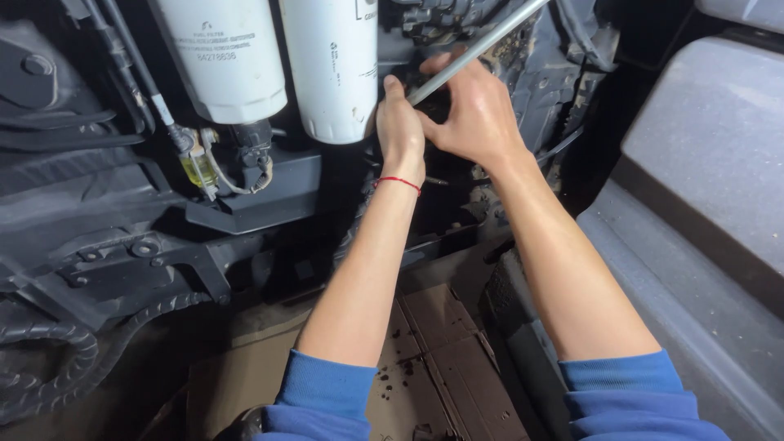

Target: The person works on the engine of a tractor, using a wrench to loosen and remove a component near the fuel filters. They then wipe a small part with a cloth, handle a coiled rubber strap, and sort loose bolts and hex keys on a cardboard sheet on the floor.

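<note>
- Well left of the metal rod, a small yellowish clear bowl [194, 169] with thin hoses hangs below the left white filter canister [222, 57].
- Just left of the rod's lower end hangs the right white filter canister [335, 69], upright, its rounded bottom beside the left hand.
- The left hand [400, 126] reaches up at the rod's lower end, a red string bracelet [398, 183] on its wrist. Its fingers curl inward near that end, but the tips are hidden, so I cannot tell whether they actually grip it.
- The metal rod [478, 51] is long, thin and silver. Its long axis runs diagonally, from the low end between the two hands up and to the right, out of the top of the view.
- The right hand [474, 114] lies over the rod's lower part, thumb under it and fingers folded across it, seemingly closed around it.
- Below the rod, stained brown cardboard [441, 351] lies on the ground between the blue sleeves [327, 392].
- Right of the rod runs a grey panel [710, 155].
</note>
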